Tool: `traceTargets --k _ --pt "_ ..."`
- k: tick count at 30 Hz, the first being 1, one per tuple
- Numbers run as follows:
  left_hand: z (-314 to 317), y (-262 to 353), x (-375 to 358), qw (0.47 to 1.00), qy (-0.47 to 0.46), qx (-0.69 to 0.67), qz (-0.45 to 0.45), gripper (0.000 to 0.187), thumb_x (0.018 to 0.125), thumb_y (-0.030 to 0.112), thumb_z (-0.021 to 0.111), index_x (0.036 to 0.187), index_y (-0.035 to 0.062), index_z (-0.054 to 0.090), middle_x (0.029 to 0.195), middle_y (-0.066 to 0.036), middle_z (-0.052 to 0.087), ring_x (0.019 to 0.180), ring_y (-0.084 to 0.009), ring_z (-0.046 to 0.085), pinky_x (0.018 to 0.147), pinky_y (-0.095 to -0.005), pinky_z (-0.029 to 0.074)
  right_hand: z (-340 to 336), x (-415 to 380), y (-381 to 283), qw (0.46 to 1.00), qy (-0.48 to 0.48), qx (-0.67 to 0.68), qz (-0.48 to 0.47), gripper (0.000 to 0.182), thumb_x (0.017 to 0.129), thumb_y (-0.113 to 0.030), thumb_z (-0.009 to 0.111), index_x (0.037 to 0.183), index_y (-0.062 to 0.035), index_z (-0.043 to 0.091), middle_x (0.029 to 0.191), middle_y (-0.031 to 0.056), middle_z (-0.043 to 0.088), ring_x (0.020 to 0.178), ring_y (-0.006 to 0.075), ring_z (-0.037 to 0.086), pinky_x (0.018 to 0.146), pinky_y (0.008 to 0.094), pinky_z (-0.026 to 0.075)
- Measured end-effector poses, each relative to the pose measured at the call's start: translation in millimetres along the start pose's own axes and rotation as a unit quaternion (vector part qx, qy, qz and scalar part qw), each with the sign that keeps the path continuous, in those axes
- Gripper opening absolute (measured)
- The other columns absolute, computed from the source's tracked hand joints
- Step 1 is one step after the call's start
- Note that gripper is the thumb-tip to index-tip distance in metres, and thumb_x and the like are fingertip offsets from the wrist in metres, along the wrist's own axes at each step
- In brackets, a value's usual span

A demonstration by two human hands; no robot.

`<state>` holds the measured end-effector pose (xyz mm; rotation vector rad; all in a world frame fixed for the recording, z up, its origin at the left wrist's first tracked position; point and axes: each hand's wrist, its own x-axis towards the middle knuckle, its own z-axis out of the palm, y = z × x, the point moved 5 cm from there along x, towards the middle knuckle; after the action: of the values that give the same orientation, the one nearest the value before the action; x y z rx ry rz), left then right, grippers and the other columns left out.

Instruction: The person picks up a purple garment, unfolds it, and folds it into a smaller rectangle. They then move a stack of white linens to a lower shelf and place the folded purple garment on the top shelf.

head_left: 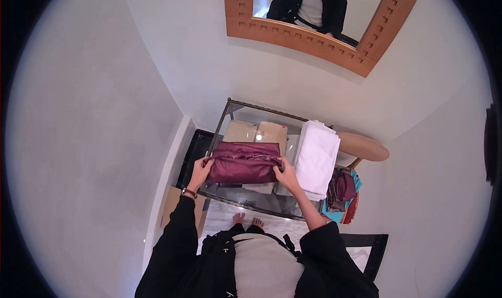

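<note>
A shiny maroon cloth (240, 171), folded into a wide bundle, lies over the left part of a glass-topped table (282, 204). My left hand (201, 171) grips its left end, thumb on top. At the opposite end my right hand (285, 173) pinches the edge of the same cloth. A gathered fold runs across the bundle between both hands. Just right of my right hand sits a stack of folded white cloth (317, 157). The fingers under the maroon cloth are hidden.
Beneath the glass are brown cardboard boxes (272, 132). A chair (363, 145) stands at the right, with several folded coloured cloths (342, 191) on it. A wood-framed mirror (298, 42) hangs on the wall ahead. Cardboard (171, 206) leans low at the left.
</note>
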<state>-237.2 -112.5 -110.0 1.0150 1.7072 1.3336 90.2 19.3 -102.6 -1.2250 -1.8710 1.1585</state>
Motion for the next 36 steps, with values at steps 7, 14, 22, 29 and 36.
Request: traceTargets --k 7,14,22,29,36 --pt "23.2 -42.2 34.2 0.978 -0.041 -0.154 -0.138 0.04 0.096 0.033 0.059 0.114 -0.0033 0.064 0.1 -0.009 0.069 0.094 -0.0151 0.063 0.085 -0.0307 0.049 18.4 46.7 45.0 0.963 -0.097 0.129 0.214 0.094 0.08 -0.049 0.073 0.134 0.0111 0.026 0.128 0.0257 0.048 0.118 0.0267 0.052 0.102 0.0336 0.041" --pt "25.2 -18.2 20.7 0.962 0.081 0.242 0.092 0.041 0.101 0.028 0.048 0.122 -0.007 0.054 0.101 -0.03 0.065 0.097 -0.0394 0.065 0.082 -0.0418 0.05 5.4 35.9 12.9 0.997 -0.078 -0.018 -0.009 0.072 0.09 -0.034 0.066 0.143 -0.0044 0.028 0.13 0.0245 0.048 0.118 0.0327 0.051 0.1 0.0393 0.041" --pt "26.6 -58.5 54.0 0.951 0.103 0.283 0.068 0.04 0.1 0.033 0.046 0.115 -0.0032 0.057 0.087 -0.032 0.062 0.085 -0.0488 0.06 0.071 -0.0529 0.048 23.5 69.0 31.2 0.955 0.096 -0.28 0.033 0.032 0.094 -0.034 0.058 0.119 -0.0135 0.057 0.082 0.0205 0.068 0.074 0.0443 0.065 0.067 0.0544 0.051" --pt "14.9 -43.9 40.7 0.938 0.123 0.321 -0.042 0.04 0.096 0.039 0.053 0.105 -0.0002 0.058 0.084 -0.022 0.067 0.08 -0.0412 0.065 0.069 -0.0478 0.049 29.4 63.7 33.9 0.937 0.139 -0.32 -0.005 0.043 0.091 -0.04 0.061 0.114 -0.0047 0.056 0.106 0.0207 0.057 0.1 0.0392 0.059 0.077 0.0488 0.051" --pt "16.1 -35.0 -17.2 0.911 0.192 0.349 0.108 0.041 0.091 0.03 0.063 0.111 -0.0029 0.047 0.086 -0.019 0.06 0.082 -0.0389 0.061 0.075 -0.0455 0.047 22.2 47.2 14.4 0.923 0.267 -0.274 0.037 0.053 0.089 -0.034 0.064 0.125 0.0018 0.049 0.116 0.0228 0.052 0.11 0.0396 0.052 0.093 0.0488 0.043"
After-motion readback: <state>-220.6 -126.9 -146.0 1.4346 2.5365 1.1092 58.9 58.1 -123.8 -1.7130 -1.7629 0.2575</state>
